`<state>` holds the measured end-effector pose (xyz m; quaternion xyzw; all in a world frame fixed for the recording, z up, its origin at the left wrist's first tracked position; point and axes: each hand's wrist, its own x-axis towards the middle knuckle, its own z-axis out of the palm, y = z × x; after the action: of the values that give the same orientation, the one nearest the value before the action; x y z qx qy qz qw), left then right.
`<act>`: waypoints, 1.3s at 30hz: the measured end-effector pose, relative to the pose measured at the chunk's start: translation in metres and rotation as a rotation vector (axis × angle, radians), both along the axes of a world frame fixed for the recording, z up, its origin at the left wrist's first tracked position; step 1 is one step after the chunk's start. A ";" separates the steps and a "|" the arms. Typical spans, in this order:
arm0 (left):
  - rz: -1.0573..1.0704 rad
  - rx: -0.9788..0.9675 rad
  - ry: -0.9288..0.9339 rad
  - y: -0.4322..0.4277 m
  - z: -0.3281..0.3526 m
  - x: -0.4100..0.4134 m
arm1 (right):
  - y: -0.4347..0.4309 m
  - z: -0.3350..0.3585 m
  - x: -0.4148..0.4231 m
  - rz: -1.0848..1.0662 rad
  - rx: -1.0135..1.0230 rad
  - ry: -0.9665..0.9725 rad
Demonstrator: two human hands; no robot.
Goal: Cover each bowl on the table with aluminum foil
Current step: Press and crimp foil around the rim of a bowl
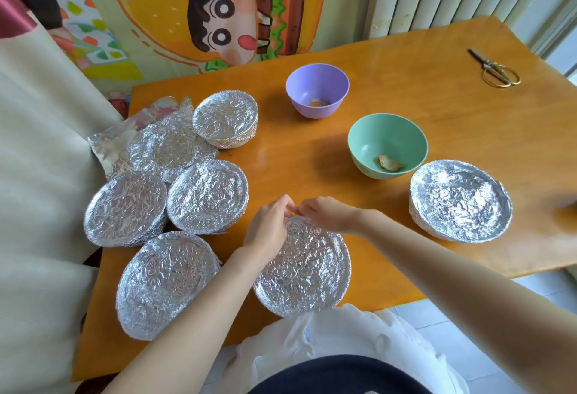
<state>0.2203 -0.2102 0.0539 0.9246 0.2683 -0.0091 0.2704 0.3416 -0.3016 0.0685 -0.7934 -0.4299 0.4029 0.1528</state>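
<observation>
A foil-covered bowl [304, 272] stands at the table's near edge. My left hand [270, 226] and my right hand [327, 214] meet at its far rim, fingers curled and pinching the foil edge there. Several other foil-covered bowls [207, 195] sit to the left, and one more foil-covered bowl [460, 200] stands at the right. A purple bowl [317, 89] and a green bowl [387, 143] stand uncovered in the middle, each with a bit of food inside.
Loose crumpled foil sheets [146, 140] lie at the table's left edge behind the covered bowls. Scissors [496, 69] lie at the far right of the orange wooden table [437, 87]. A cream cloth hangs along the left side.
</observation>
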 end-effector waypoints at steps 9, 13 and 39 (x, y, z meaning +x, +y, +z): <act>-0.041 -0.009 -0.027 -0.008 0.001 -0.002 | -0.009 -0.013 0.005 -0.126 -0.067 0.323; -0.014 0.024 -0.066 -0.005 0.007 0.001 | -0.008 -0.006 0.014 -0.215 -0.081 0.674; 0.038 -0.118 -0.014 0.014 -0.003 -0.006 | -0.028 -0.017 0.000 -0.223 0.115 0.190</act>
<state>0.2144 -0.1965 0.0510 0.9017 0.2828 -0.0132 0.3267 0.3413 -0.3298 0.0512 -0.7846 -0.3451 0.4314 0.2814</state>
